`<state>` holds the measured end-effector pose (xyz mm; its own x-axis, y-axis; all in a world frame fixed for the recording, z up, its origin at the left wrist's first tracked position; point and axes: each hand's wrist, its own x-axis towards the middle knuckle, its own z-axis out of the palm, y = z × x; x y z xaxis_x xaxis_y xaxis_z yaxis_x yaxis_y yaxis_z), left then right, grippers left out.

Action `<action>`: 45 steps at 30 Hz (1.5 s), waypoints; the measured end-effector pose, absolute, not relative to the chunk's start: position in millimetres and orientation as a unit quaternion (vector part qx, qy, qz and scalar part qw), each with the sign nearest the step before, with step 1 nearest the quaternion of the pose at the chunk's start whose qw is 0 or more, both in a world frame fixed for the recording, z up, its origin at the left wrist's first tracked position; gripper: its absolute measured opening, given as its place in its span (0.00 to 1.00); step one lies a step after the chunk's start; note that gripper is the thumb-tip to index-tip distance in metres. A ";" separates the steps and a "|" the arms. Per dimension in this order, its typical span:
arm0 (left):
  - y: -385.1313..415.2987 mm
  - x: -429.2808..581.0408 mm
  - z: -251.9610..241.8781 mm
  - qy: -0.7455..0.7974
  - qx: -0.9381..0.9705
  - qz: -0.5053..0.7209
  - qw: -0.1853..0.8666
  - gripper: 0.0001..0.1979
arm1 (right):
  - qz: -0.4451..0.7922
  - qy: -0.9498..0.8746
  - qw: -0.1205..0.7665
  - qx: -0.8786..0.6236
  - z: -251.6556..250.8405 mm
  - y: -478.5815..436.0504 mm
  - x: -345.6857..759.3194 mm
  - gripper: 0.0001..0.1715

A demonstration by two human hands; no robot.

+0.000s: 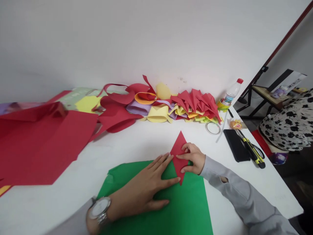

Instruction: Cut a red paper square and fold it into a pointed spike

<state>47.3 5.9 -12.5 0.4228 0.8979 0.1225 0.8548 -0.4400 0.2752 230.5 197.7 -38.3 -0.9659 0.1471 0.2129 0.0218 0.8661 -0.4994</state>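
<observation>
A narrow, pointed piece of folded red paper (pixel 179 147) lies partly on a green sheet (pixel 193 202), its upper tip over the white table. My left hand (pixel 151 182), a watch at its wrist, rests palm down with fingers spread. Its fingertips touch the left edge and lower part of the red paper. From the right, my right hand (pixel 193 158) has its bent fingers and thumb on the red paper, apart from one another and pressing it from above. Neither hand is wrapped round anything.
Large red sheets (pixel 44 147) cover the left of the table (pixel 117 148). Folded coloured papers (pixel 158 112) line the wall. At the right are a bottle (pixel 228 96), tape ring (pixel 213 128), wrapped snack (pixel 235 124), black phone (pixel 236 145), yellow-black cutter (pixel 254 153) and scissors (pixel 259 150).
</observation>
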 end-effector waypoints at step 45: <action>-10.2 68.9 2.3 0.442 0.882 0.133 0.093 0.39 | 0.091 -0.976 0.196 -0.036 -47.1 192.0 230.6 0.15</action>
<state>68.9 -10.2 2.3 0.5733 0.8051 0.1520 0.7555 -0.5913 0.2823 230.6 192.0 -47.1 -0.9205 0.1065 0.3760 0.0349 0.9807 -0.1922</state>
